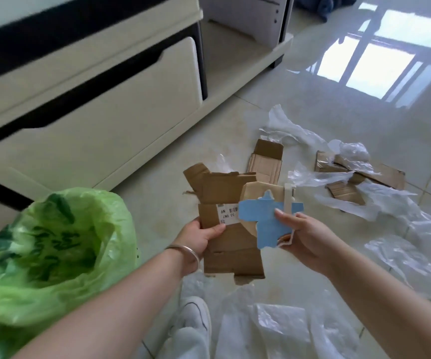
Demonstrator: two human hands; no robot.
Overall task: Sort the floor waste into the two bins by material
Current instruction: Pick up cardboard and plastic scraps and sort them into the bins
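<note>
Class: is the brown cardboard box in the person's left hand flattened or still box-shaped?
Flattened: the cardboard box lies as one flat sheet, flaps spread.

White label (226, 213) on cardboard sheet (231, 242): upside-down "N9", "33 ON7"; barcode.

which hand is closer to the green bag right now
Left. The left hand grips the flattened cardboard just right of the green bag; the right hand holds the blue card piece farther right.
</note>
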